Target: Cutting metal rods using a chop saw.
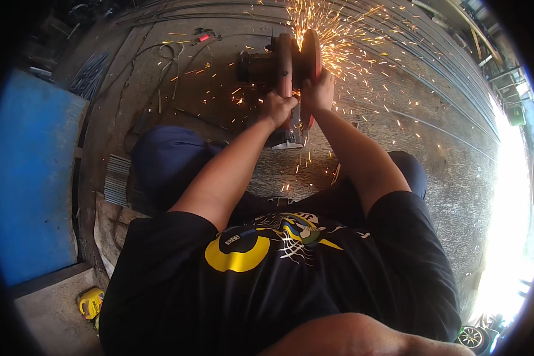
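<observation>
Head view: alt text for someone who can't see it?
Sparks spray from a red cut-off saw; the person's bare left hand is on it, the right hand at its disc guard. Short rods and a blue panel are at left.

Blue panel point(32, 178), yellow tape measure point(91, 303), spoked wheel point(470, 337)

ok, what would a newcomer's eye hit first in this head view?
The bright orange sparks, fanning out at the top, right of centre. Next, the red cutting machine just below and left of them, with the left hand and right hand at its near side. After that, the big blue panel filling the left edge.
</observation>
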`<state>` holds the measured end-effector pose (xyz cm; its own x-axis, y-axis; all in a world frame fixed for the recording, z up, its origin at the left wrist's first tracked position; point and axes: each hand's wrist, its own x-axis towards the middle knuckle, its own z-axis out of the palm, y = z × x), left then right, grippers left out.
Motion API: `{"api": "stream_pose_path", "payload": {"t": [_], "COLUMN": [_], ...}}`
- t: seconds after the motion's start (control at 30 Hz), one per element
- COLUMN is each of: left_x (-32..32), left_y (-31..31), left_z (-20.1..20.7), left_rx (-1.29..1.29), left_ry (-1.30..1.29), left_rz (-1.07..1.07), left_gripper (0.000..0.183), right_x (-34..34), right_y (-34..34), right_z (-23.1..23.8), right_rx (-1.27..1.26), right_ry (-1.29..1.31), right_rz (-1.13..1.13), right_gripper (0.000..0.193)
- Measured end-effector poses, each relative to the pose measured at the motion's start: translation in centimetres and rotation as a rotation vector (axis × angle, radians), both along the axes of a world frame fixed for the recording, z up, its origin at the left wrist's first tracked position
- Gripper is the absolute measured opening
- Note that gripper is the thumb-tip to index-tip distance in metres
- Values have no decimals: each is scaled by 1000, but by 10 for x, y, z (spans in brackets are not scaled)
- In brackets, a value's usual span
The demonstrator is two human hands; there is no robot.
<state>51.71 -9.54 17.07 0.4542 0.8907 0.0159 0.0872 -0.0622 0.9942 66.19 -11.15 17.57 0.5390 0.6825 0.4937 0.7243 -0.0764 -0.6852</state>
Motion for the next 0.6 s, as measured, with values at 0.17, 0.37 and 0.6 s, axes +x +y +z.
{"api": "stream_pose_path", "payload": {"t": [0.17,0.37,0.6], "left_x": [-3,-4,-4], "left_y": [-3,-10,-11], "left_z": [8,18,18], "left_rx": [102,6,-83], "left_ry": [131,73,12], "left_rz": [18,13,-31], "left_gripper": [30,29,23], "right_x": [3,2,0], "right_y": [3,1,1], "right_z": [-5,-5,-5], "right_rx": [4,12,46], "right_ry": [-32,-25,-72], "right_rz": [12,12,16], "right_gripper": [48,47,40]}}
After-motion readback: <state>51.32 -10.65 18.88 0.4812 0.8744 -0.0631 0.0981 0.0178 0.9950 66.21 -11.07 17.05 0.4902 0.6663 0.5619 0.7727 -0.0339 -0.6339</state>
